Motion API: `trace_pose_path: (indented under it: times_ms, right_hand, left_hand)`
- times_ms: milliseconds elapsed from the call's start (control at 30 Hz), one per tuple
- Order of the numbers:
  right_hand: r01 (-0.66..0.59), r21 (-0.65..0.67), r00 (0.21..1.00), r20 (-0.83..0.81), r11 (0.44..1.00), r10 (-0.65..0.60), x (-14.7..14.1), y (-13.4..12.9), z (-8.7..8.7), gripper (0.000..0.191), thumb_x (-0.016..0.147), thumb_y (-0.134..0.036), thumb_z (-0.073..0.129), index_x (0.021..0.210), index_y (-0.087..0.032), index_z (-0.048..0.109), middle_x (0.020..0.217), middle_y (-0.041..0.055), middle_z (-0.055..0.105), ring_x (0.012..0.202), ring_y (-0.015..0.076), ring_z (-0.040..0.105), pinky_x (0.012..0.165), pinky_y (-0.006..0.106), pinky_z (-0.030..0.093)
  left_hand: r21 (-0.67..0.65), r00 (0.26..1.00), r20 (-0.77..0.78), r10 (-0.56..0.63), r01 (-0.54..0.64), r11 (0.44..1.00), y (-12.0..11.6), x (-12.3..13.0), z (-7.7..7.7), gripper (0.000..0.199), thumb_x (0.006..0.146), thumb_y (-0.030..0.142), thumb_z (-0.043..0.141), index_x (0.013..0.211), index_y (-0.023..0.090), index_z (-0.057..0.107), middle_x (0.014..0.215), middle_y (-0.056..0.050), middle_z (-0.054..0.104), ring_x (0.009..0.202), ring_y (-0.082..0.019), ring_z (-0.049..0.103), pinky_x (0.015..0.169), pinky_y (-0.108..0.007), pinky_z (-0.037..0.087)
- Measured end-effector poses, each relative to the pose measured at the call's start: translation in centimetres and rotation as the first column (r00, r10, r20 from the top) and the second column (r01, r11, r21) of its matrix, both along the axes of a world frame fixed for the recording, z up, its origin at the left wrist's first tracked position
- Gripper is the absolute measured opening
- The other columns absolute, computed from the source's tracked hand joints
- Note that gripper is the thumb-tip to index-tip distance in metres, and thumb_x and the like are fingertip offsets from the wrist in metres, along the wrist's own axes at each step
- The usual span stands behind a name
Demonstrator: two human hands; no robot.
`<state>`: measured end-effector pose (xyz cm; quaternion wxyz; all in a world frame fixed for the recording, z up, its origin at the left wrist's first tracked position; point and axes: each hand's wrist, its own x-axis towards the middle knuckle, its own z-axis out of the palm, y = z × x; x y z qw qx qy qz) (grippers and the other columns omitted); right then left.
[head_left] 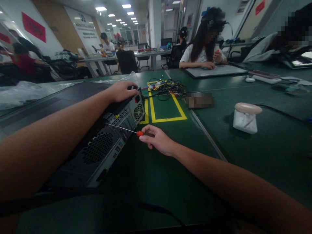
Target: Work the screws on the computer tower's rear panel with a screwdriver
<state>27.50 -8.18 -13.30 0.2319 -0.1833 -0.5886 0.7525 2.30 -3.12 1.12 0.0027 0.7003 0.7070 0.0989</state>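
The room ran back from ten to one o'clock, with ceiling lights, a black chair and several people, the farther ones soft and dim. The green surface filled the lower view; bare room lay open at three to five o'clock beyond the right forearm, while the near edge sank into shadow at six. A seam slanted across it from one to four o'clock.

The computer case lay at nine o'clock, its rear panel facing four o'clock, its left end reaching the frame's edge. The left forearm hid much of its middle. Clear plastic spread behind it at ten o'clock. At one o'clock a co-worker sat over a framed grey board.

The left hand rested unclenched over the case's far corner, its fingertips hard to make out. The right hand, near the centre, pinched a screwdriver's handle between thumb and fingers, with a narrow strip of bare surface between it and the panel.

Tangled cables bunched at twelve to one o'clock, above a yellow tape outline. A small white case stood at three. The screwdriver pointed its thin shaft towards nine o'clock at the panel; whether its tip touched could not be told.
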Motion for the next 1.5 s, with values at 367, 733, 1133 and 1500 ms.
trace_pose_path:
  times_ms: [367,733,1133,1500]
  right_hand:
    - [0.009,-0.036,1.0,-0.014,0.999,-0.01,-0.15,0.05,-0.31,0.035,0.083,-0.033,0.092,0.099,-0.02,0.064,0.09,-0.0037,0.065,0.058,0.0062,0.052,0.053,0.021,0.046]
    - [0.016,-0.024,1.0,-0.021,1.0,-0.017,-0.32,0.19,-0.5,0.036,0.082,-0.038,0.092,0.099,-0.02,0.066,0.084,-0.0046,0.064,0.058,0.007,0.053,0.053,0.022,0.046]
    - [-0.006,-0.025,0.999,0.048,1.0,0.008,-0.33,0.2,-0.32,0.029,0.094,-0.042,0.084,0.091,-0.017,0.072,0.074,-0.0037,0.06,0.059,0.008,0.051,0.053,0.021,0.041]
    - [-0.025,-0.014,0.998,0.063,1.0,0.025,-0.09,-0.13,0.26,0.04,0.079,-0.034,0.093,0.097,-0.022,0.06,0.076,-0.0076,0.055,0.058,0.0078,0.043,0.049,0.019,0.033]
  left_hand:
    - [0.004,1.0,-0.005,-0.002,0.002,1.0,-0.06,0.12,0.05,0.075,0.089,0.064,0.052,0.149,0.023,0.072,0.141,-0.014,0.075,0.131,-0.037,0.067,0.113,-0.045,0.051]
    - [0.011,1.0,0.005,-0.01,0.01,1.0,-0.06,0.06,0.02,0.079,0.089,0.063,0.053,0.15,0.016,0.071,0.148,-0.018,0.071,0.135,-0.039,0.066,0.117,-0.046,0.047]
    - [0.013,1.0,0.004,-0.019,0.019,1.0,0.17,-0.24,-0.13,0.074,0.09,0.064,0.054,0.148,0.022,0.073,0.144,-0.014,0.074,0.132,-0.039,0.066,0.116,-0.048,0.049]
    - [-0.002,1.0,-0.026,0.009,-0.009,1.0,0.17,-0.13,-0.18,0.074,0.094,0.061,0.051,0.152,0.02,0.069,0.149,-0.013,0.072,0.133,-0.038,0.066,0.116,-0.046,0.049]
